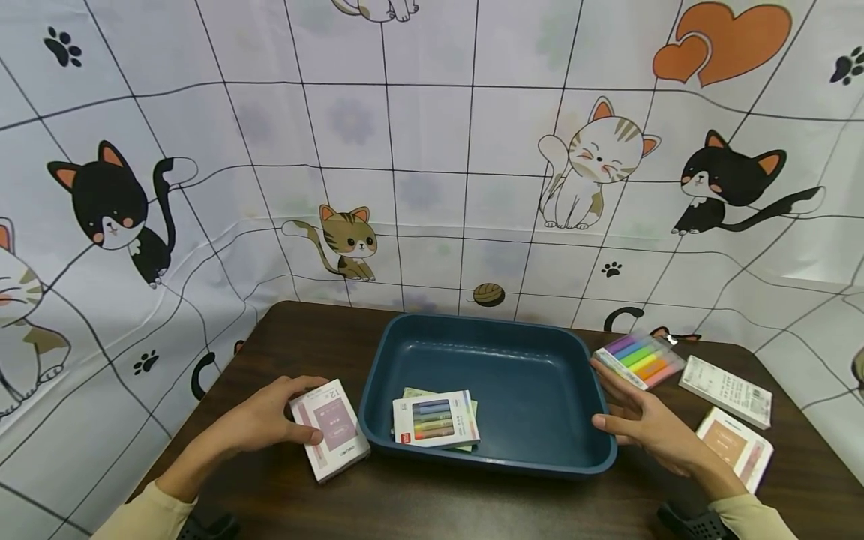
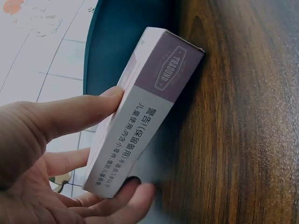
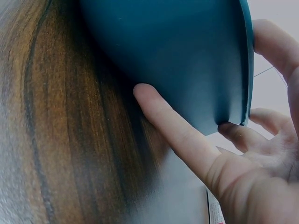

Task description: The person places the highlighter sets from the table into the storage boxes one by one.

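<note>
Cat-print sheet (image 1: 432, 135) behind dark worktop (image 1: 472, 502). Right of blue tray (image 1: 533, 397): coloured-pen pack (image 1: 640, 360), white box (image 1: 725, 391), orange-white box (image 1: 732, 442). In tray, front left: windowed box (image 1: 435, 418) over greenish item (image 1: 415, 391). Left hand (image 1: 270, 416) grip holds pink-white box (image 1: 337, 427), just left of tray; right hand (image 1: 651, 427) grip spread, touching tray's right side

Left hand (image 2: 35, 140) holding printed box (image 2: 138, 112), teal tray (image 2: 114, 46) beyond; wood-grain tabletop (image 2: 238, 116)
</note>
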Motion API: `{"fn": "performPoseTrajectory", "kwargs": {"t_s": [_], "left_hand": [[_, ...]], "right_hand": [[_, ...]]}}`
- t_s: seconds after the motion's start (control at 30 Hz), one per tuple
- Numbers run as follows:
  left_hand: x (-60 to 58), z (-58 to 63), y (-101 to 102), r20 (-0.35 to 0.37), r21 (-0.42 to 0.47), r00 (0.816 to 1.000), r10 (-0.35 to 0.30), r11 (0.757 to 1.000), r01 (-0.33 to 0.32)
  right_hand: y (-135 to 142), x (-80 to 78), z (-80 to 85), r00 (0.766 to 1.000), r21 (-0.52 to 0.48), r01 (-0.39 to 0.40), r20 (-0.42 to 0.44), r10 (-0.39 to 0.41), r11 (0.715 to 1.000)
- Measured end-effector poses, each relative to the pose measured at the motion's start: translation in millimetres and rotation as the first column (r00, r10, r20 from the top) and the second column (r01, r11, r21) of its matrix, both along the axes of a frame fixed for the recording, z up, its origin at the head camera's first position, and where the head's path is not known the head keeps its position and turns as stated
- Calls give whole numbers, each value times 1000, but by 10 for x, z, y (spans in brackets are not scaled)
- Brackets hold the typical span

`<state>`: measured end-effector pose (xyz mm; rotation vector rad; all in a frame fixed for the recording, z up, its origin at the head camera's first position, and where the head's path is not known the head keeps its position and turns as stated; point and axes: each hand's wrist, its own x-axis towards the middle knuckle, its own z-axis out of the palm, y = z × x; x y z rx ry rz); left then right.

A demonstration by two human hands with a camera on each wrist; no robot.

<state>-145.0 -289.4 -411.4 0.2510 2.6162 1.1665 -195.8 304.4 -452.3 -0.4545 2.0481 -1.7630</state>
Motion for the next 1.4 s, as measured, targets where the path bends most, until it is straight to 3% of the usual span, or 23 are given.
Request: {"fn": "performPoseTrajectory", "kwargs": {"t_s": [0.07,0.17,0.27,0.47,0.83,1.13,1.4], "left_hand": [[-16,-4,-16,48,94,999,2,996,-7],[-41,-14,-37,124,238,992,19,970,-48],[-56,-24,-61,169,314,985,39,945,-92],[-75,-26,-89,193,370,981,38,923,-108],[-74,51,-152,199,423,980,-27,904,-61],[-57,127,-182,188,421,981,-52,906,-33],[-66,186,-218,194,447,976,-97,895,0]], "right_hand": [[1,2,0,1000,2,2,-1,-2,1000],[-2,3,1,1000,-5,6,2,-6,1000],[-6,5,3,1000,-8,3,4,-3,1000],[-2,10,1,1000,1,0,1,0,1000],[2,2,-9,1000,6,0,-6,0,1000],[-1,-4,-11,1000,10,4,-7,-4,1000],[-4,4,-7,1000,6,0,-6,0,1000]]}}
